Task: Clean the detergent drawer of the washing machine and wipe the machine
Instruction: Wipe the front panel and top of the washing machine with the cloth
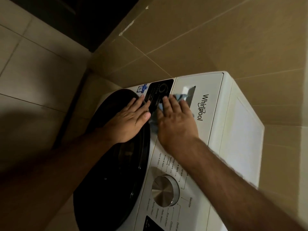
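The detergent drawer is sitting closed in the front of the white washing machine, and I am pressing a pale blue cloth beside its handle recess with my flat, open right hand, wiping the panel. I am resting my open left hand, holding nothing, on the dark door, probably to brace myself.

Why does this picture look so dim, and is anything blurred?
Head view: light is weak and warm; the left forearm lies in deep shadow, the washing machine top glares pale, the right hand on the blue cloth looks slightly motion-blurred, and wide-angle distortion bends the tiles.
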